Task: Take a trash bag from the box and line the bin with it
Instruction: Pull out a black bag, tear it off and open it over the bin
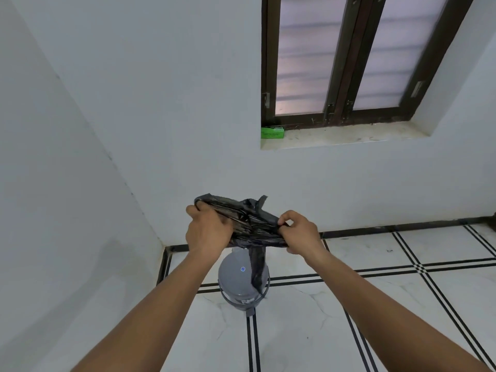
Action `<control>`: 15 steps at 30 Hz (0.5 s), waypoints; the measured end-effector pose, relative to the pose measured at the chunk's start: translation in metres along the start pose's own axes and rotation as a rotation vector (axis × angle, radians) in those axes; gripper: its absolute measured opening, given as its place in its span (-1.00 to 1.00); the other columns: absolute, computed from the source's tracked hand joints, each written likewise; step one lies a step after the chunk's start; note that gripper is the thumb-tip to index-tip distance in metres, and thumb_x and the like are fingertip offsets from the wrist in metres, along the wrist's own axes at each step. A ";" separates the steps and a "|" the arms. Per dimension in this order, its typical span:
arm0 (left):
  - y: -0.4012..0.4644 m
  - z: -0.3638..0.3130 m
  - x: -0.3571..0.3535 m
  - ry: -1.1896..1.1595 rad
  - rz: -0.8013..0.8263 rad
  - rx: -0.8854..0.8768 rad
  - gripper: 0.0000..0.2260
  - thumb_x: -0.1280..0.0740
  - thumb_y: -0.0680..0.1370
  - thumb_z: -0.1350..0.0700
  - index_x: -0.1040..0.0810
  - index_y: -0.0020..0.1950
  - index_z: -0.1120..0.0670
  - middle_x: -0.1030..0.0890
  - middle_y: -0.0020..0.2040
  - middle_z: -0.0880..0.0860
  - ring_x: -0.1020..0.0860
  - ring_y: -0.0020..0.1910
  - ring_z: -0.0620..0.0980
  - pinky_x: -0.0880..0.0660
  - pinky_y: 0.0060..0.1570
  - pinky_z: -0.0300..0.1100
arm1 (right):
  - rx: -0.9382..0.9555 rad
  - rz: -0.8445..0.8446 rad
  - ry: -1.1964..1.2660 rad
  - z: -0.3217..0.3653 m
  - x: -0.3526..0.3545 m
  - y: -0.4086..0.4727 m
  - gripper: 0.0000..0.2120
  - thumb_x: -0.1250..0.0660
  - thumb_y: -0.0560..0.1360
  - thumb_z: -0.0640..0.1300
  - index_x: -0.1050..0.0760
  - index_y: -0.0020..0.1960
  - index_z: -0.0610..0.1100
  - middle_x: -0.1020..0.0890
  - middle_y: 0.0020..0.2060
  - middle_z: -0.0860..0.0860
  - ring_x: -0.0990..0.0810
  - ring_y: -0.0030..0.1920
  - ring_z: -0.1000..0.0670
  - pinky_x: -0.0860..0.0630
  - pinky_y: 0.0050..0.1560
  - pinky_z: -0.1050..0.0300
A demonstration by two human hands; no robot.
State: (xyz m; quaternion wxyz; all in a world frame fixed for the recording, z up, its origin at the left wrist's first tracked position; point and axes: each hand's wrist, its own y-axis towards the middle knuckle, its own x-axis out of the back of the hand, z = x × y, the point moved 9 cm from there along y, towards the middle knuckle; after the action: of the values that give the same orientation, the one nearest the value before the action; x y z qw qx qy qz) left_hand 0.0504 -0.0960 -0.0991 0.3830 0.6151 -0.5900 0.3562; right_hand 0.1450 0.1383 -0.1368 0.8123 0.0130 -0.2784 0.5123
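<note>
Hands, left (pixel 208 229) and right (pixel 302 233), both gripping black trash bag (pixel 249 218); no legible writing.

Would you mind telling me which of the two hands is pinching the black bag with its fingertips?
The right hand, which nips the trash bag edge between thumb and fingertips. The left hand grips the bag's other end with its whole fist instead.

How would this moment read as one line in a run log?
stage: unfolding bag | left hand: grips black trash bag | right hand: grips bag | grey bin: below, unlined | green box: windowsill
</note>
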 end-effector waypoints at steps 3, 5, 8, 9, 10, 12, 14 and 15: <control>0.010 0.019 0.010 -0.102 -0.062 0.059 -0.33 -0.54 0.38 -0.08 -0.30 0.30 0.20 -0.34 0.18 0.16 -0.56 -0.15 0.21 -0.46 -0.24 -0.04 | -0.039 -0.064 -0.022 -0.008 -0.002 0.003 -0.82 -0.20 0.49 -0.17 -0.49 -0.07 0.09 -0.60 -0.30 -0.03 -0.52 -0.37 -0.05 -0.61 -0.26 0.00; 0.011 0.020 0.015 -0.088 -0.122 -0.042 -0.42 -0.55 0.36 0.15 -0.32 0.24 0.18 -0.34 0.15 0.15 -0.51 -0.19 0.16 -0.41 -0.31 -0.05 | -0.123 -0.103 0.123 -0.016 -0.006 0.005 -0.83 -0.21 0.48 -0.20 -0.48 -0.05 0.04 -0.63 -0.21 -0.06 -0.56 -0.30 -0.06 -0.67 -0.17 -0.06; 0.010 0.013 0.011 0.002 -0.094 -0.322 -0.61 -0.41 0.37 0.37 -0.48 0.14 0.09 -0.42 0.03 0.04 -0.50 -0.04 0.11 -0.39 -0.30 -0.08 | -0.277 -0.074 0.594 -0.024 -0.021 0.009 -0.83 -0.22 0.50 -0.32 -0.41 -0.12 -0.06 -0.60 -0.15 -0.10 -0.58 -0.17 -0.09 -0.68 -0.16 0.02; 0.010 0.011 0.006 0.014 -0.043 -0.385 -0.61 -0.39 0.37 0.38 -0.50 0.12 0.06 -0.42 -0.01 0.00 -0.50 -0.04 0.10 -0.39 -0.28 -0.10 | -0.295 -0.072 0.673 -0.024 -0.023 0.011 -0.79 -0.21 0.52 -0.37 -0.38 -0.14 -0.07 -0.59 -0.15 -0.10 -0.58 -0.13 -0.11 -0.67 -0.16 0.03; 0.009 0.009 0.001 0.014 0.011 -0.420 -0.59 -0.39 0.36 0.38 -0.49 0.14 0.05 -0.41 -0.02 -0.02 -0.51 -0.07 0.09 -0.41 -0.28 -0.09 | -0.307 -0.073 0.720 -0.023 -0.024 0.012 -0.76 -0.19 0.53 -0.40 -0.37 -0.16 -0.07 -0.57 -0.15 -0.10 -0.57 -0.11 -0.11 -0.66 -0.15 0.03; 0.009 0.008 -0.008 0.009 0.110 -0.438 -0.51 -0.41 0.35 0.35 -0.40 0.22 0.05 -0.39 0.05 0.00 -0.53 -0.13 0.09 -0.49 -0.27 -0.02 | -0.321 -0.078 0.736 -0.018 -0.024 0.012 -0.73 -0.15 0.55 -0.42 -0.38 -0.16 -0.08 -0.55 -0.15 -0.10 -0.54 -0.14 -0.09 -0.64 -0.16 0.06; 0.005 0.004 -0.017 -0.029 0.225 -0.487 -0.42 -0.41 0.37 0.33 -0.33 0.31 0.01 -0.33 0.10 0.02 -0.53 -0.15 0.07 -0.57 -0.21 0.05 | -0.321 -0.076 0.690 -0.013 -0.023 0.011 -0.73 -0.13 0.56 -0.42 -0.42 -0.13 -0.09 -0.54 -0.18 -0.08 -0.49 -0.22 -0.04 -0.56 -0.23 0.11; 0.004 0.002 -0.022 -0.103 0.305 -0.507 -0.40 -0.40 0.39 0.32 -0.31 0.34 -0.05 -0.30 0.11 0.02 -0.52 -0.10 0.03 -0.60 -0.12 0.02 | -0.319 -0.067 0.654 -0.010 -0.022 0.011 -0.76 -0.15 0.56 -0.40 -0.47 -0.08 -0.10 -0.55 -0.17 -0.08 -0.49 -0.23 -0.03 -0.53 -0.22 0.12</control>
State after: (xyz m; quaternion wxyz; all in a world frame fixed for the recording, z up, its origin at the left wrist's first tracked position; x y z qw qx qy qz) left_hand 0.0456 -0.0879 -0.1189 0.4361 0.4212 -0.7644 0.2194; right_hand 0.1336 0.1280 -0.1587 0.8667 -0.2691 -0.0797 0.4125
